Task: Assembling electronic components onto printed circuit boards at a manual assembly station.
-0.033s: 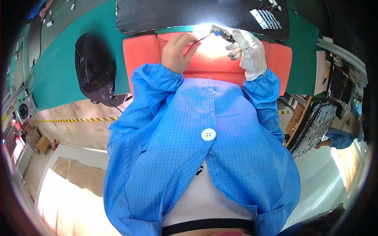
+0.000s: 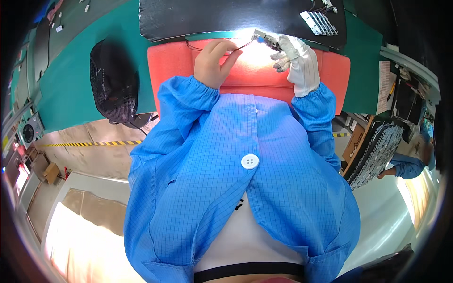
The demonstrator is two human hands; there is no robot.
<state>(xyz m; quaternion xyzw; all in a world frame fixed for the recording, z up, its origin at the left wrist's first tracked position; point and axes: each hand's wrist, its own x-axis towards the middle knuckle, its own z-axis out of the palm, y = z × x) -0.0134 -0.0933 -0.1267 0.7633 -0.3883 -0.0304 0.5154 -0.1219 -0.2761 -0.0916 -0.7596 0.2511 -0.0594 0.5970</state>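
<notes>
The bare left hand [image 2: 210, 65] pinches a thin dark wire [image 2: 243, 46] between thumb and fingers, which are nearly together on it. The wire runs rightward and slightly up to the near-left end of a small metal part [image 2: 269, 40], whose long axis slopes from upper left to lower right. That part sits just beside the gloved right hand [image 2: 301, 61], the nearer of the two, its lower-right end against the fingers, which appear clamped on it, though the exact grip is partly hidden. From the left fingers, the part lies to the right and a little farther from the body, with only wire spanning the gap. Both hands are over a red cushion [image 2: 172, 63], near the close edge of a black mat [image 2: 212, 19] on the green surface [image 2: 66, 94].
</notes>
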